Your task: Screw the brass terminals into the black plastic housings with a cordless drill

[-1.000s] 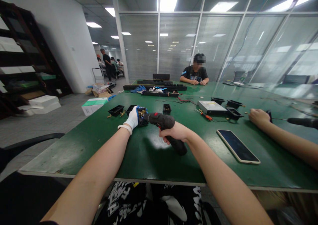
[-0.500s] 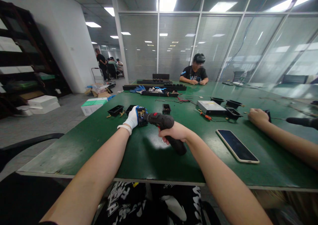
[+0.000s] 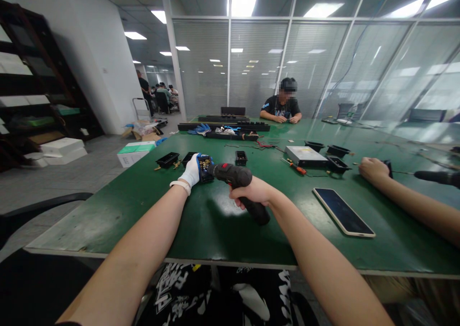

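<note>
My left hand (image 3: 191, 170), in a white and blue glove, is closed around a small black box (image 3: 206, 173) with brass-coloured parts inside, tilted so its inner side faces the drill. A black and red cordless drill (image 3: 235, 173) is in the grip of my bare right hand (image 3: 251, 192). Its chuck end points left at the box; whether the bit touches a brass part is too small to tell. Behind the left hand sits another black box (image 3: 187, 159), partly hidden. One more black box (image 3: 240, 157) stands just beyond the drill.
A black box (image 3: 167, 160) lies at left beside loose brass pieces (image 3: 177, 165). To the right are a silver device (image 3: 305, 156), a screwdriver (image 3: 301, 170) and a phone (image 3: 344, 212). A co-worker's hand (image 3: 373, 168) works at far right; another person (image 3: 282, 106) sits opposite.
</note>
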Demonstrator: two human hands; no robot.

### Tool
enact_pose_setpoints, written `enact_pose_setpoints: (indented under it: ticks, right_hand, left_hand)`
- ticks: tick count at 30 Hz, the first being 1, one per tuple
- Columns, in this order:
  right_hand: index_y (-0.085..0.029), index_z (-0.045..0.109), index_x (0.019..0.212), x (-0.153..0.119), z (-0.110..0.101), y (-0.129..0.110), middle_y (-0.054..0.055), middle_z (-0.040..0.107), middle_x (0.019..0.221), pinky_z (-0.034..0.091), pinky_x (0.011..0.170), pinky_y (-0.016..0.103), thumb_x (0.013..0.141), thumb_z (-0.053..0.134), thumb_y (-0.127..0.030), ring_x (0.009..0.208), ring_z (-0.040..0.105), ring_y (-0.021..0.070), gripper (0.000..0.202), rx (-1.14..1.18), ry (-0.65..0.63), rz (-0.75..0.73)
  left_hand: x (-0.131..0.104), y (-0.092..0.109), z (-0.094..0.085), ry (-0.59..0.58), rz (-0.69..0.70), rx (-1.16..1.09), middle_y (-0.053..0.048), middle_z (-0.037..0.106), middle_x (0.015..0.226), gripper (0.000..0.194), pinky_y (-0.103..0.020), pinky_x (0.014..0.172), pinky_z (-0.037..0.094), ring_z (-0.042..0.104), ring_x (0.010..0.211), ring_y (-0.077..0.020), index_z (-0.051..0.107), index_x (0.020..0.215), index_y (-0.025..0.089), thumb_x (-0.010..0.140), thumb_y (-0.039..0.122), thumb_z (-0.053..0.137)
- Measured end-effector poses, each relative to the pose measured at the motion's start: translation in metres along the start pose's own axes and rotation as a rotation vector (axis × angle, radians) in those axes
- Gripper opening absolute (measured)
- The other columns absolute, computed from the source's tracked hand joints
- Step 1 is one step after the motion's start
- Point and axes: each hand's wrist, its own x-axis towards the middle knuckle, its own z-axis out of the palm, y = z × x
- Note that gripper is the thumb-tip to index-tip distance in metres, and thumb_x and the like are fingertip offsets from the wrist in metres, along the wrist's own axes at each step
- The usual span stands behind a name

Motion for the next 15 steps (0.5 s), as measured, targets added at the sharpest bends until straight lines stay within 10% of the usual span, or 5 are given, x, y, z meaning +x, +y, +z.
enact_pose_setpoints:
  ticks: [15]
  right_hand:
    - [-0.020, 0.063, 0.073, -0.001, 0.001, -0.001, 0.001, 0.070, 0.057, 0.051, 0.043, 0.022, 0.071, 0.076, -0.013, 0.047, 0.065, 0.0161, 0.015, 0.018, 0.001, 0.001]
  left_hand:
    - [-0.012, 0.003, 0.005, -0.012, 0.001, 0.041, -0.011, 0.076, 0.071, 0.027, -0.038, 0.070, 0.068, 0.076, 0.060, -0.0262, 0.075, 0.099, 0.012, 0.103, 0.031, 0.056]
